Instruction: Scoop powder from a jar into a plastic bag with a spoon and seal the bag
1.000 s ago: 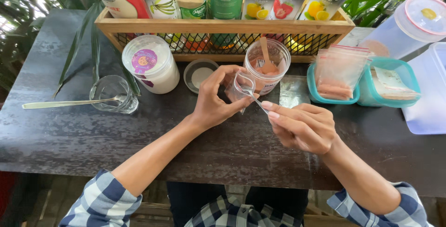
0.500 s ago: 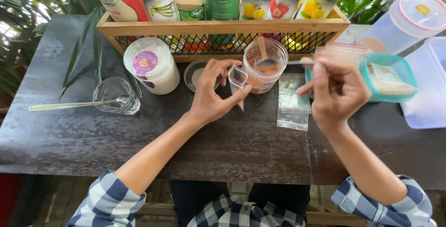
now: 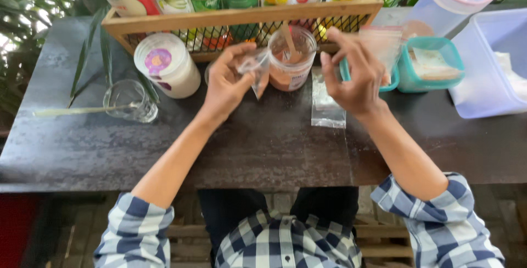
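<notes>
On the dark bench (image 3: pixel 263 147), near its far edge, your left hand (image 3: pixel 228 84) pinches a small clear bag (image 3: pixel 253 69) beside the plastic cup (image 3: pixel 291 59) of brown powder. Your right hand (image 3: pixel 354 76) hovers half-open, empty. That loosely pinched bag could tip and spill.

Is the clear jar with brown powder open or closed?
Open: the clear jar has no lid on, and a stick stands inside it.

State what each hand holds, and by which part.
The left hand pinches a small clear plastic bag by its top edge, beside the open jar. The right hand is open and holds nothing.
</notes>
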